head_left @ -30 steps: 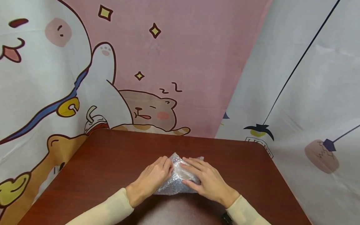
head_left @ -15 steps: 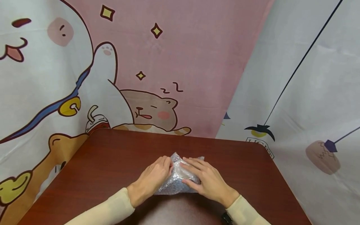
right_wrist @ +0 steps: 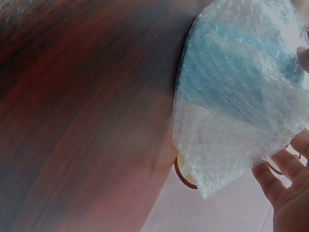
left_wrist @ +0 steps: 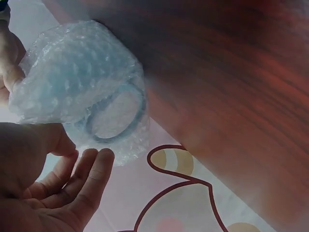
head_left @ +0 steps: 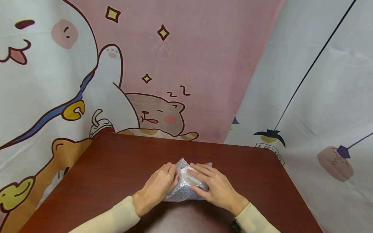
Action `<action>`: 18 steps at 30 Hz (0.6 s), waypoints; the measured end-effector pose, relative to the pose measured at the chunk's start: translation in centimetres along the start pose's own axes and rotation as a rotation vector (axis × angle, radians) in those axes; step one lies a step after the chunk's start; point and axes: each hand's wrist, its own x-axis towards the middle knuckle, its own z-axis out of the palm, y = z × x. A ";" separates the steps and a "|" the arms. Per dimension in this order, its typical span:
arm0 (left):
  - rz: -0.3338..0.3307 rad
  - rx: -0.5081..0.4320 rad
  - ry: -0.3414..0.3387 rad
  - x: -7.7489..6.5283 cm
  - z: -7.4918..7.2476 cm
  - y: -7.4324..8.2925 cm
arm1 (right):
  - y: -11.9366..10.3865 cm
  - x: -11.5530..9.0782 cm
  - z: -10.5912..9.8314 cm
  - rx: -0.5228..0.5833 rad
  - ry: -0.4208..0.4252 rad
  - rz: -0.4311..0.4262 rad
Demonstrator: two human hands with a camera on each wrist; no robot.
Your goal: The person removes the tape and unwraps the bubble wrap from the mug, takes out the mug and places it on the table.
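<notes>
A package in clear bubble wrap (head_left: 184, 187) sits on the table in front of me. Pale blue shows through the wrap (right_wrist: 227, 72) in the right wrist view, and a ring-shaped outline (left_wrist: 116, 113) shows in the left wrist view; the contents are otherwise blurred by the bubbles. My left hand (head_left: 160, 181), fingers curled, pinches the wrap at the package's left side. My right hand (head_left: 214, 186) rests on its right side, fingers fairly straight across the top and thumb spread toward me.
The reddish-brown wooden table (head_left: 122, 165) extends around the package. Behind it hangs a cartoon-printed cloth (head_left: 204, 64) in pink and white. A small black object (head_left: 235, 226) shows by my right sleeve (head_left: 256, 220).
The head view shifts slightly. Both hands keep their places on the bubble-wrapped package, which stays put on the table.
</notes>
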 end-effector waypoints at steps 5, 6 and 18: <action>0.006 0.000 -0.013 0.3 -0.1 0.1 | 0.0 0.1 0.1 -0.005 0.005 -0.009; 0.002 -0.004 -0.020 0.4 -0.1 0.1 | -0.1 0.1 0.1 -0.006 0.006 -0.011; -0.133 -0.151 -0.082 0.0 -0.6 0.2 | -0.1 0.0 0.0 -0.020 -0.004 0.006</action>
